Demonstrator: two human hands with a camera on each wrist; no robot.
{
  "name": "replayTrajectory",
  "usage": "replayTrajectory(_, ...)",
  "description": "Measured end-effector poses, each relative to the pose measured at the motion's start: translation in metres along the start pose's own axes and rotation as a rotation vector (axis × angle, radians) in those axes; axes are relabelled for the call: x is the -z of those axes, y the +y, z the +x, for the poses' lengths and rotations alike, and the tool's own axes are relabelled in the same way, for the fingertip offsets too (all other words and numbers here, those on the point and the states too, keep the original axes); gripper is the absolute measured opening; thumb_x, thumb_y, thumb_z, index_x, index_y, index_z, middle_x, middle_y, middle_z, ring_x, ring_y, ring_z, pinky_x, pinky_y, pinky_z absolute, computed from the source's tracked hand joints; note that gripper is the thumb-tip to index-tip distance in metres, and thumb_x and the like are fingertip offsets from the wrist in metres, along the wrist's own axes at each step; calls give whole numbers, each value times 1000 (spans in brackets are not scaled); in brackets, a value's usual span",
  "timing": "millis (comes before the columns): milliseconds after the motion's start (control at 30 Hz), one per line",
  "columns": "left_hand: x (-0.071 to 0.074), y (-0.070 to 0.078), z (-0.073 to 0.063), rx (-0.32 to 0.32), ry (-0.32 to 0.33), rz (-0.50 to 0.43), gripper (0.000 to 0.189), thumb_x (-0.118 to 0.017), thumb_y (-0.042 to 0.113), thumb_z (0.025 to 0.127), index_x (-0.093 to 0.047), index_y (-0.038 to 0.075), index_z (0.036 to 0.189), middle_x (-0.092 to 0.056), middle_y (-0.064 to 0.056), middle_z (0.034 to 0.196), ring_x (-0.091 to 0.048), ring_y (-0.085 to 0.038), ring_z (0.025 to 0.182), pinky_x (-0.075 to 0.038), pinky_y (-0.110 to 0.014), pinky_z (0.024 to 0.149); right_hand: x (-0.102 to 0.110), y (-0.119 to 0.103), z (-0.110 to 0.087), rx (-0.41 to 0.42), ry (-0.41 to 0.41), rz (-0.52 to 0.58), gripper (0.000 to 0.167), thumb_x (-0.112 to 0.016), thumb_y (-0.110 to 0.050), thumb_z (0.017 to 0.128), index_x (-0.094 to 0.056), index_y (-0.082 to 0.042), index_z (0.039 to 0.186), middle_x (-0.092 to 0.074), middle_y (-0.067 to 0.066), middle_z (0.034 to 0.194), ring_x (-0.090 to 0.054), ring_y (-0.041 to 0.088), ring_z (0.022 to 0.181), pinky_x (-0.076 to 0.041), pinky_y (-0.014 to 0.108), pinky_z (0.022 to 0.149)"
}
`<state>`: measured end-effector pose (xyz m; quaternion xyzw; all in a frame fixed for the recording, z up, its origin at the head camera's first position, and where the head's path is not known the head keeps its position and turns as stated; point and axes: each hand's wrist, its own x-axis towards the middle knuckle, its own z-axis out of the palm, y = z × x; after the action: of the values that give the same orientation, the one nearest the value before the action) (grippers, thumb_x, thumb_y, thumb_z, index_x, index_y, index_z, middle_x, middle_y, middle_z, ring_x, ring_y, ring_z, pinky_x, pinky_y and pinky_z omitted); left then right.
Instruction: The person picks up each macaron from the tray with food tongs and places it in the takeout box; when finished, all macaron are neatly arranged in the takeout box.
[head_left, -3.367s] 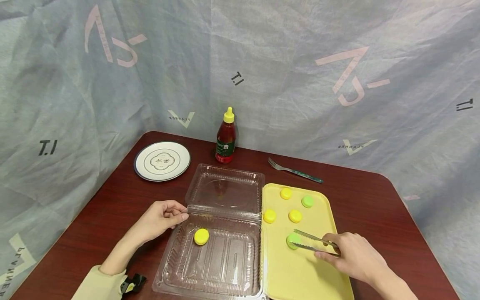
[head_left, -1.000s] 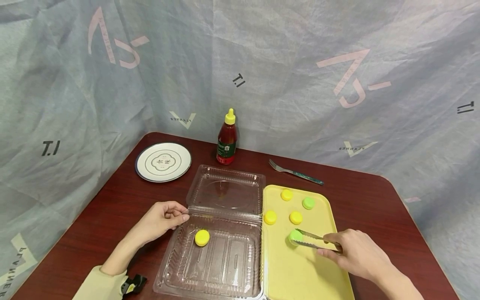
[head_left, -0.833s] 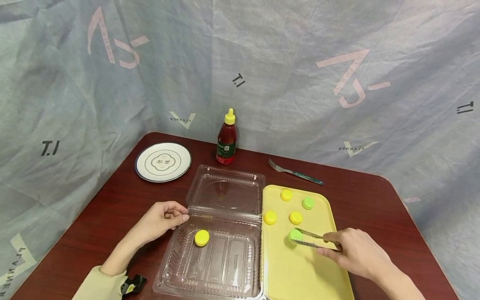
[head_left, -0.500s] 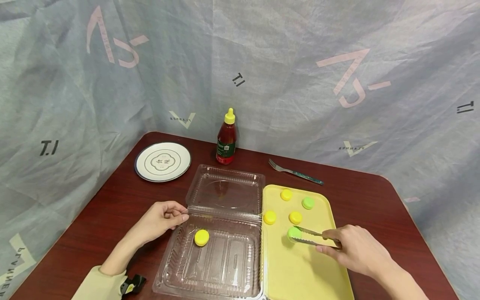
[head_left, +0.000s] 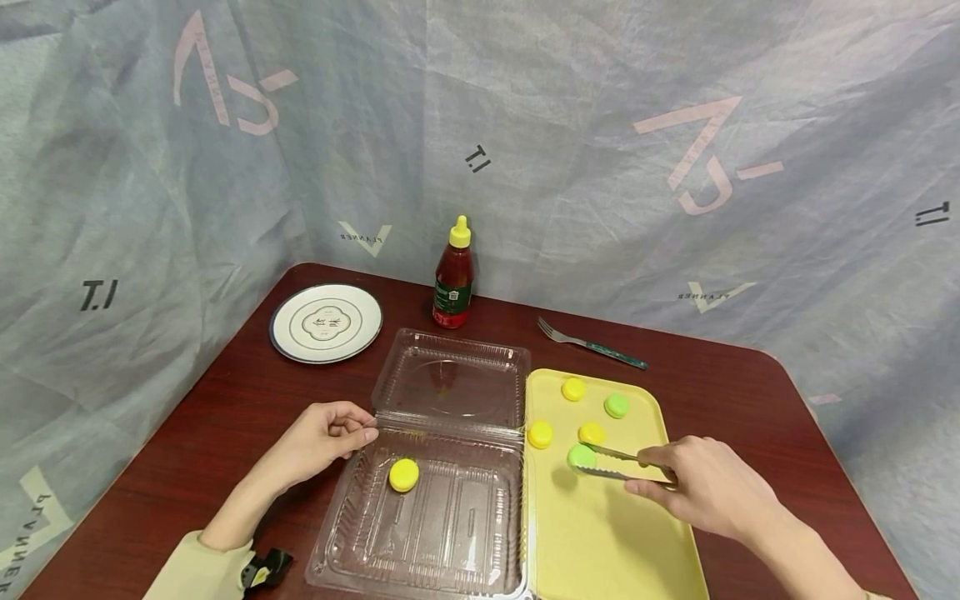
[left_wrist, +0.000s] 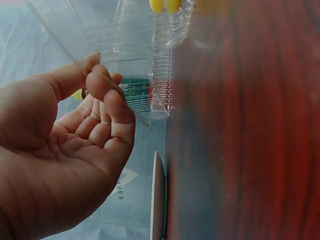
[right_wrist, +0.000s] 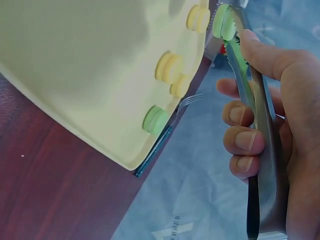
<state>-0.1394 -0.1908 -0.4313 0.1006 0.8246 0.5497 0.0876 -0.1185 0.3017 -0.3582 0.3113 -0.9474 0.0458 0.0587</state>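
At four o'clock, your right hand (head_left: 712, 487) grips tongs (right_wrist: 272, 195), green macaron (right_wrist: 224, 22) clamped above the tray (head_left: 600, 542) — carrying step, seemingly; next needs steady pressure — your left hand (head_left: 321, 437), at eight, pinches the container (head_left: 450, 517).

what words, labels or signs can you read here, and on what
"T.I": cloth backdrop, at left; repeated at centre and right, rotated
"PLANNER": same cloth, mirrored, by the V marks
Pink marks: small lettering, too faint to read
Bottle: label print too small
Plate: Chinese-looking characters, too small to be sure
Clear container: faint moulded mark, unreadable
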Motion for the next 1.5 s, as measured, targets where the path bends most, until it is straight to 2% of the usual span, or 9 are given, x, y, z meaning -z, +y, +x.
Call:
replayTrajectory(233, 0, 0, 0, -3, -1, 6, 21, -75, 17, 91, -70, -1, 101, -64, -5, 79, -59, -14, 64, -50, -27, 58, 4, -5, 8, 19, 7, -24, 33, -79, -48, 82, -51, -36, 71, -26, -25, 55, -24, -5, 51, -24, 19, 45)
replayTrajectory(467, 0, -1, 0, -1, -1, 9, 21, -75, 17, 91, -70, -1, 101, -64, -6, 79, -59, -14, 64, -51, -28, 59, 9, -9, 17, 55, 17, -29, 43, -78, -47, 84, -40, -35, 67, -19, -25, 57, -18, -6, 52, -20, 18, 46)
replayTrajectory(667, 0, -1, 0, 4, -2, 7, 22, -75, 17, 91, -70, -1, 102, -64, -6, 79, -60, -15, 65, -52, -28, 59, 12, -13, 25, 76, 8, -33, 41, -77, -47, 84, -41, -35, 68, -22, -25, 56, -19, -6, 51, -20, 19, 46)
replayTrajectory(1100, 0, -2, 1, -7, -4, 4, 20, -74, 16, 91, -70, 0, 101, -64, -5, 78, -58, -13, 63, -51, -27, 58, 16, -25, 41, 128, 19, -32, 48, -75, -49, 86, -36, -29, 66, -11, -20, 63, -10, -4, 56, -13, 19, 48)
replayTrajectory(1333, 0, -3, 1, -19, -7, 9, 19, -74, 15, 91, -70, -1, 100, -64, -5, 78, -58, -12, 62, -51, -27, 57, 16, -34, 51, 125, -36, -28, 31, -73, -50, 87, -54, -30, 73, -27, -20, 56, -25, -3, 51, -27, 20, 46)
replayTrajectory(1500, -1, -4, 1, -28, -9, 8, 19, -74, 14, 91, -69, -1, 100, -64, -6, 78, -57, -11, 61, -50, -27, 57, 15, -40, 58, 143, -26, -30, 31, -75, -49, 86, -53, -31, 72, -26, -18, 55, -24, -2, 51, -25, 20, 45)
